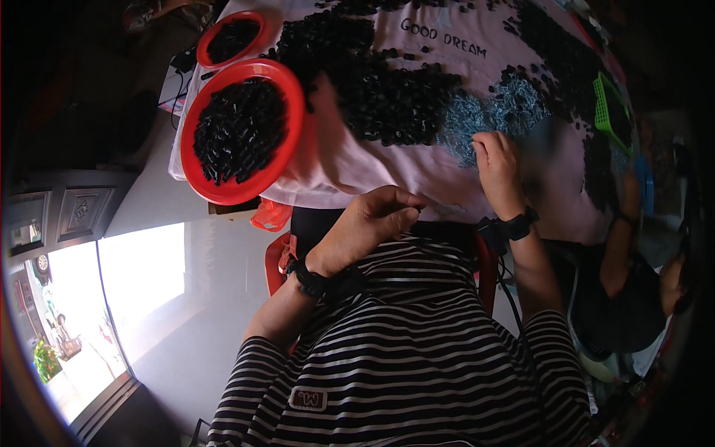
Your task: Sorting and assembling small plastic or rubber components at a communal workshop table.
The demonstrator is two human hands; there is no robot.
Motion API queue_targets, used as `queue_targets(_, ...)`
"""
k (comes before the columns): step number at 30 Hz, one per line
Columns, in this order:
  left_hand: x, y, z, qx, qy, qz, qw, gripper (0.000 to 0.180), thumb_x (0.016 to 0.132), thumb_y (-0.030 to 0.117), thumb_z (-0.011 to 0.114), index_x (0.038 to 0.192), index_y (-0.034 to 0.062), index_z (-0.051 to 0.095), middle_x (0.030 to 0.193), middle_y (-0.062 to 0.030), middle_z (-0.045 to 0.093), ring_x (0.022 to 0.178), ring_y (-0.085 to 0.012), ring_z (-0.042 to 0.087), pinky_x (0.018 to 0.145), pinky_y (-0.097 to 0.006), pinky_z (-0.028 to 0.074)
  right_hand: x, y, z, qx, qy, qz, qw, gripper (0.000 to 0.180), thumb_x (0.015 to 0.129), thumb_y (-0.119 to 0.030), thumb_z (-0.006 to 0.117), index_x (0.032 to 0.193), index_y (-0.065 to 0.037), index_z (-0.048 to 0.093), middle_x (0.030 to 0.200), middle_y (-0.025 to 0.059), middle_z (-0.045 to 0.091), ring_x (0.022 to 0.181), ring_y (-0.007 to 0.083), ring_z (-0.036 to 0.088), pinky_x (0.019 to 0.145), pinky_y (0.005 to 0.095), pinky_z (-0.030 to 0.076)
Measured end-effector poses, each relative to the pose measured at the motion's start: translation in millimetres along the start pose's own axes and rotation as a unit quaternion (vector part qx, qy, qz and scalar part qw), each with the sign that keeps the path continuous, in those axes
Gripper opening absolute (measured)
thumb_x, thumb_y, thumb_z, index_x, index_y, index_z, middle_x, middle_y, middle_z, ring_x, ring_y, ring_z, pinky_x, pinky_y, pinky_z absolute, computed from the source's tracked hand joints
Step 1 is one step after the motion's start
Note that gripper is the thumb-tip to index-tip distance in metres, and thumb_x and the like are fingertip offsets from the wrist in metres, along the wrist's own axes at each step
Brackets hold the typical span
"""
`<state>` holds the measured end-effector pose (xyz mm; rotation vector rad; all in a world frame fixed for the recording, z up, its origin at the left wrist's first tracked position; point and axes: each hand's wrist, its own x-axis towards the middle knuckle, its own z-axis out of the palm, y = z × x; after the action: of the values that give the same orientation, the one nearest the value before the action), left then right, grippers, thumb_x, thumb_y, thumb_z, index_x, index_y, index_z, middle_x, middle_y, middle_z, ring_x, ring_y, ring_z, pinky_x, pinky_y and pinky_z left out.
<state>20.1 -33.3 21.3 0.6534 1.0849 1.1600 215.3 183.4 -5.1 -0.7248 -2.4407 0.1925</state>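
My left hand (376,222) is held just above my lap at the table's near edge. Its thumb and forefinger pinch a small black piece (419,209), mostly hidden by the fingertips. Farther right, my right hand (497,160) reaches over the cloth to the near edge of a heap of small bluish-grey pieces (518,104). The right thumb and forefinger are pressed together, and whatever lies between them is too small to make out. Left of that heap spreads a pile of short black cylindrical pieces (395,104).
A large red basin (296,100) full of black pieces stands on the pale pink cloth (335,167), with a smaller red basin (261,28) behind it. At right are more black pieces (555,52), a green basket (603,108) and another person (622,313). A red chair (274,272) is under me.
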Motion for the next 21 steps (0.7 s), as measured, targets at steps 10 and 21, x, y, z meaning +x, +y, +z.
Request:
queue_targets(10, -3, -6, -3, 0.014, -0.003, 0.026, 1.000, 0.026, 0.099, 0.019, 0.068, 0.120, 0.0034, 0.067, 0.096, 0.0025, 0.066, 0.086, -0.0051, 0.059, 0.080, -0.023, 0.050, 9, 17, 3, -0.013, -0.036, 0.010, 0.999, 0.008, 0.090, -0.004, 0.067, 0.097, -0.002, 0.064, 0.091, 0.0138, 0.065, 0.087, 0.0355, 0.064, 0.076, 0.0430, 0.051)
queue_targets(21, -11, -5, -2, 0.029, -0.014, 0.044, 0.999, 0.027, 0.100, 0.020, 0.067, 0.121, 0.0031, 0.065, 0.097, 0.0031, 0.065, 0.088, -0.0050, 0.058, 0.080, -0.023, 0.049, 49, 52, 22, -0.155, -0.024, 0.034, 0.987, 0.020, 0.092, -0.021, 0.069, 0.109, -0.012, 0.075, 0.098, 0.0069, 0.071, 0.097, 0.0308, 0.063, 0.085, 0.0459, 0.048)
